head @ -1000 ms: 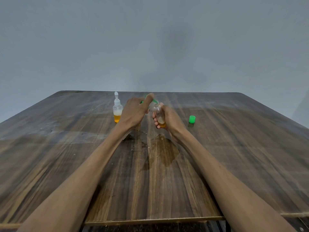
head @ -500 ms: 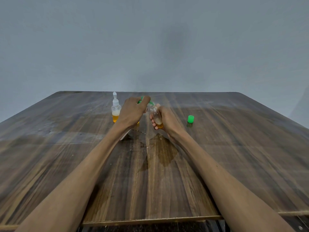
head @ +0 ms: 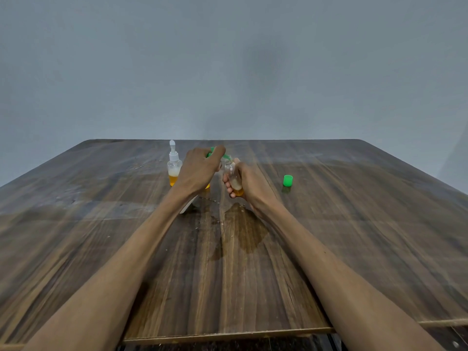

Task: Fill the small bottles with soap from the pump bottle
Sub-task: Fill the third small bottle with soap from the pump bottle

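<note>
Left hand (head: 198, 171): grip curled round the green pump head (head: 212, 151) of the pump bottle, thumb lying over the top. The bottle body is almost wholly hidden behind the hand; only a sliver of orange soap shows at its base (head: 207, 186). Green spout (head: 227, 156) points to the mouth of the small clear plastic bottle (head: 234, 177).

Right hand (head: 247, 182): grip wrapped round that small clear bottle, fingertips (head: 229, 184) on its near side, bottle tilted slightly toward the spout. A shallow layer of orange soap sits at the bottom.

No label, brand or writing can be read on any container.

A second small clear bottle with a white dropper cap (head: 174, 164) stands upright just left of the left hand, toward the far edge of the bench, orange soap with pale foam in its lower part. A loose green screw cap (head: 287, 180) sits well apart to the right of the right hand.

Bench: dark wood-grain laminate (head: 354, 236), with a wet stain (head: 244, 229) at centre, near side of the hands. A plain grey wall (head: 233, 67) stands behind the far edge.

Versus half a second ago: both hands hold as before, bottles meeting at the same spot; dropper bottle and cap unmoved.
</note>
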